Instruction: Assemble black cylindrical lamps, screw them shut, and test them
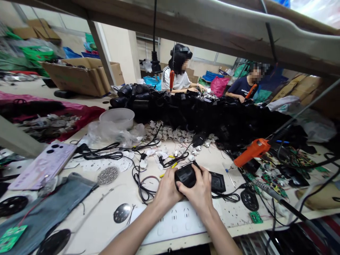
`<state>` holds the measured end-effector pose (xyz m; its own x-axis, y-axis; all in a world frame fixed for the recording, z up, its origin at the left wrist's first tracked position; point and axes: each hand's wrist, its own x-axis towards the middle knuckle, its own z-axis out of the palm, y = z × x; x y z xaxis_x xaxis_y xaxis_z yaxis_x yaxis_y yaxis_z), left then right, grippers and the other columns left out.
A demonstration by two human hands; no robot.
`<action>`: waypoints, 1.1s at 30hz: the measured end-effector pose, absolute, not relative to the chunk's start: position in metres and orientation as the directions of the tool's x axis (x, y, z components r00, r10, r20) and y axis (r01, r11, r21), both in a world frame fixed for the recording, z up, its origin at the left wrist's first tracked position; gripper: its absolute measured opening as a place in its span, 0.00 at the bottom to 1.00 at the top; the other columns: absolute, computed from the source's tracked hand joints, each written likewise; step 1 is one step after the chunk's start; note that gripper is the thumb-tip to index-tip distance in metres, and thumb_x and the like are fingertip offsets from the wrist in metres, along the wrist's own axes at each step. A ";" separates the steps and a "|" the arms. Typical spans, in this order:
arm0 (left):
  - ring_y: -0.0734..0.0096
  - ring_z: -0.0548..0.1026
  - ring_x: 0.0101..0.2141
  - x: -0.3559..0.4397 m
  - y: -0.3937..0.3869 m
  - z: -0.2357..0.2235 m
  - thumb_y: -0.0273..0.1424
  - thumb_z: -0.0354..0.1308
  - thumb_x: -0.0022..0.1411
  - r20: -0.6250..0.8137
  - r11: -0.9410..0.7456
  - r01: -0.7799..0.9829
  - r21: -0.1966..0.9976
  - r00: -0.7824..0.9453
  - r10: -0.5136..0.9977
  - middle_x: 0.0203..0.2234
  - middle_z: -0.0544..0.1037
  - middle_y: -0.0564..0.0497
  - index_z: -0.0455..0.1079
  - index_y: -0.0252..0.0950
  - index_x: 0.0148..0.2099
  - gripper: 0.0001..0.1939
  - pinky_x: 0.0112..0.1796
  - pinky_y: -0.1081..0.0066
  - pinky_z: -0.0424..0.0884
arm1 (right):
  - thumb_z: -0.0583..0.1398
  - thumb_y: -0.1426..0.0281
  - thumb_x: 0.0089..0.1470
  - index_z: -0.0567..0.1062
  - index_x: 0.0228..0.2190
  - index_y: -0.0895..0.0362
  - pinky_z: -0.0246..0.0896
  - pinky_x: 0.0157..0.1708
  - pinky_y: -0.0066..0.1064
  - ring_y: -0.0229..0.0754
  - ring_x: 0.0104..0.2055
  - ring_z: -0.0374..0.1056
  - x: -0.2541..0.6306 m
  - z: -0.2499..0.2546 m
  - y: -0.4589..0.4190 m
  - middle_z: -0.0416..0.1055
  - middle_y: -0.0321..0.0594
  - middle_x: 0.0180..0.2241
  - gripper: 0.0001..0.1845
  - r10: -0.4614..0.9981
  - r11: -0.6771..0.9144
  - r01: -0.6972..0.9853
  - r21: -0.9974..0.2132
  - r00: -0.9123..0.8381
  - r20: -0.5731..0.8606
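Between my two hands is a black plastic housing (186,176), held just beyond the white power strip (174,226). My left hand (168,185) grips its left side. Around its right side my right hand (199,182) is closed, with the thumb across the near face. What the housing contains is hidden. A flat black rectangular part (217,182) lies right beside my right hand. Black cable (142,184) is looped on the bench left of my left hand. Yellow-handled tools (174,164) lie just beyond the housing.
An orange electric screwdriver (252,152) hangs at right above green circuit boards (256,217). A phone (44,164) and grey cloth (61,202) lie left. Small white parts (170,134) and a heap of black housings (186,109) stretch behind. Two people (177,76) sit across the bench.
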<state>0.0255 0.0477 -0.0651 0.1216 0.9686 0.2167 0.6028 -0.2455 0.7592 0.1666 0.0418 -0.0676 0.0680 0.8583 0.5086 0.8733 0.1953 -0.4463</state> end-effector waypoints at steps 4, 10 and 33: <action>0.54 0.75 0.43 0.025 0.048 -0.064 0.25 0.63 0.42 0.216 -0.244 0.610 0.754 0.121 0.969 0.42 0.73 0.42 0.61 0.35 0.51 0.31 0.44 0.56 0.73 | 0.70 0.60 0.37 0.72 0.51 0.60 0.61 0.53 0.53 0.60 0.52 0.59 0.164 -0.057 0.042 0.62 0.52 0.46 0.38 0.878 0.149 0.853 -0.499 0.118 0.464; 0.53 0.75 0.45 0.025 0.048 -0.063 0.24 0.62 0.43 0.212 -0.236 0.636 0.735 0.115 0.970 0.45 0.73 0.38 0.61 0.31 0.52 0.31 0.46 0.56 0.73 | 0.70 0.64 0.34 0.73 0.50 0.60 0.61 0.54 0.51 0.58 0.52 0.60 0.163 -0.046 0.040 0.62 0.51 0.46 0.38 0.907 0.131 0.803 -0.581 0.139 0.398; 0.49 0.76 0.44 0.022 0.048 -0.054 0.27 0.62 0.44 0.201 -0.222 0.728 0.649 0.118 0.972 0.43 0.75 0.39 0.62 0.34 0.51 0.29 0.44 0.52 0.73 | 0.68 0.56 0.41 0.71 0.52 0.57 0.55 0.53 0.49 0.60 0.53 0.59 0.247 -0.022 0.125 0.59 0.52 0.49 0.37 0.892 -0.182 0.842 -0.507 0.358 0.275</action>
<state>0.0223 0.0480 -0.0545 0.1182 0.9725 0.2007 0.7276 -0.2224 0.6489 0.2470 0.1251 -0.0223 0.3579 0.8924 0.2747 0.8423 -0.1816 -0.5075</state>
